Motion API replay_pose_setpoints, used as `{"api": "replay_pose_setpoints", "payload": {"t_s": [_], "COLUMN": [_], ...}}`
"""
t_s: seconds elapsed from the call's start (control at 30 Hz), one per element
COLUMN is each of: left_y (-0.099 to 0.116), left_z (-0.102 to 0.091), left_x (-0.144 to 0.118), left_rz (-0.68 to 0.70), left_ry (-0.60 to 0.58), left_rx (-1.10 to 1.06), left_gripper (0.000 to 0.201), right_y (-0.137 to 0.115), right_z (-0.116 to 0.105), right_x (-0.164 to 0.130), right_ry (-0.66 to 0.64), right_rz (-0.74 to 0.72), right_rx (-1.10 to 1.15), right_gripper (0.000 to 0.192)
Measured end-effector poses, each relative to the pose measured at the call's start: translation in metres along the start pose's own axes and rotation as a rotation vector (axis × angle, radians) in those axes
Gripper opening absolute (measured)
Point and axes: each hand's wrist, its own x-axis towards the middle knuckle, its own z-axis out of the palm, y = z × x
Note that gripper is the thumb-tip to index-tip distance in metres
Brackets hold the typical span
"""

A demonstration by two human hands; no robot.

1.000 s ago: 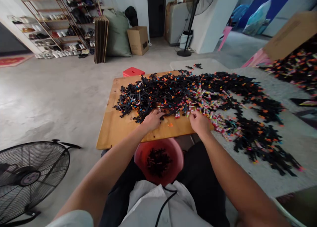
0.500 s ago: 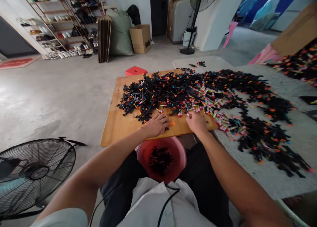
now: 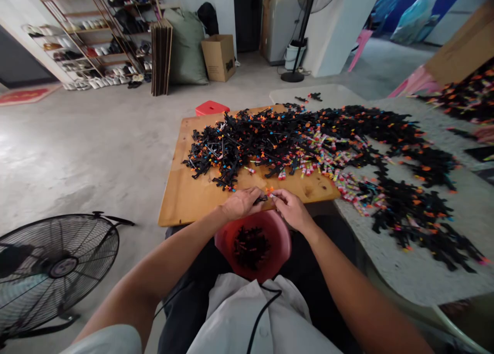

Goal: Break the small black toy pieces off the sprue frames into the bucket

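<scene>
My left hand (image 3: 243, 202) is closed around a small black toy gun (image 3: 261, 199) at the front edge of the wooden board (image 3: 173, 205). An orange piece (image 3: 269, 190) shows at the gun's end, between my two hands. My right hand (image 3: 292, 209) pinches a tiny pale piece against that end; fingers partly hide it, and it looks like one of the printed tubes. Beyond my hands lies a heap of black toy guns (image 3: 254, 133) with orange and blue bits. Pink-and-white printed tubes (image 3: 328, 151) lie scattered to its right.
Below the board's edge, a red bucket (image 3: 283, 241) between my legs holds dark pieces. A grey table (image 3: 417, 271) with more toy guns adjoins on the right. A floor fan (image 3: 62, 266) stands at left, a red stool (image 3: 211, 108) behind the board. Part of another person's hand shows at far right.
My left hand has picked the black toy gun up off the board. My right hand has come left and closer from the tubes, bringing a small piece to the gun's orange end.
</scene>
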Motion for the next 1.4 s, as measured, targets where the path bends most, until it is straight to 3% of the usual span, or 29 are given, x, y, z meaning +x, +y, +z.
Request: {"api": "replay_pose_setpoints", "payload": {"t_s": [0.17,0.27,0.47,0.6,0.83,1.03,1.23,1.3,1.4], "left_y": [0.010,0.012,0.013,0.013,0.009,0.018,0.025,0.016,-0.008], "left_z": [-0.002,-0.009,-0.018,-0.020,-0.026,-0.030,-0.044,-0.052,-0.061], "left_x": [-0.006,-0.005,-0.004,-0.003,-0.003,-0.006,-0.012,-0.008,0.003], "left_rz": [-0.090,-0.061,0.007,0.045,0.024,-0.071,-0.193,-0.262,-0.471], "left_ry": [0.027,-0.013,-0.049,-0.078,-0.199,-0.244,-0.413,-0.361,-0.154], "left_rx": [-0.142,-0.175,-0.179,-0.211,-0.345,-0.355,-0.319,-0.258,-0.022], "left_gripper": [0.019,0.030,0.033,0.033,0.037,0.032,0.040,0.039,0.027], "right_y": [0.003,0.008,0.009,0.001,-0.016,-0.017,-0.002,0.002,0.003], "right_z": [0.000,0.002,0.003,-0.002,-0.010,-0.017,-0.027,-0.035,-0.051], "right_x": [-0.002,-0.004,-0.003,-0.006,-0.013,-0.014,-0.016,-0.008,0.017], "right_ry": [-0.051,-0.091,-0.046,-0.095,-0.108,-0.263,-0.659,-0.564,-0.120], "right_rz": [0.040,0.070,0.091,0.059,-0.107,-0.044,0.075,0.081,0.086], "right_rx": [0.141,0.210,0.260,0.209,-0.074,-0.057,-0.102,-0.229,-0.541], "right_gripper": [0.046,0.046,0.047,0.045,0.034,0.035,0.031,0.033,0.037]}}
